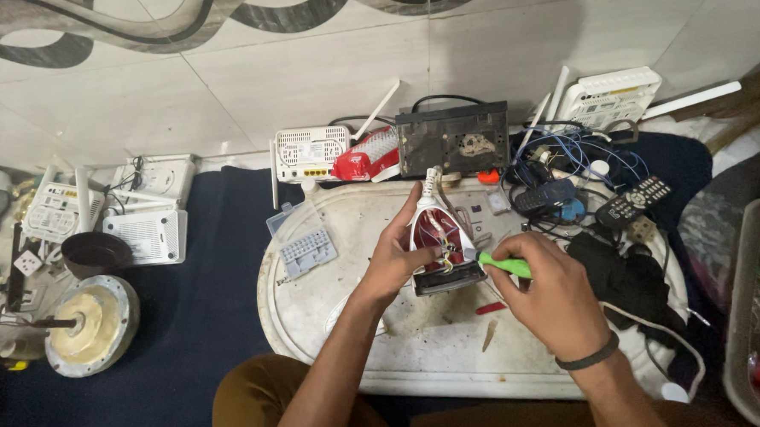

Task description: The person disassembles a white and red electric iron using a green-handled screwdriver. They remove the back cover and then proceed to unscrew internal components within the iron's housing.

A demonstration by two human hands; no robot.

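Observation:
My left hand (395, 261) holds an opened electric iron (438, 242) with a red and white body, tilted up over a white oval tray (408, 343); wires show inside it. A green-handled screwdriver (504, 264) is gripped in my right hand (552, 294), with its tip at the iron's rear end. A dark band sits on my right wrist.
White routers (312, 151) (606, 93) (144, 229) lie along the tiled wall and at left. A black box (452, 138), tangled blue wires (571, 149), a remote (632, 201), a clear bit case (306, 249) and a round metal motor part (93, 325) surround the tray.

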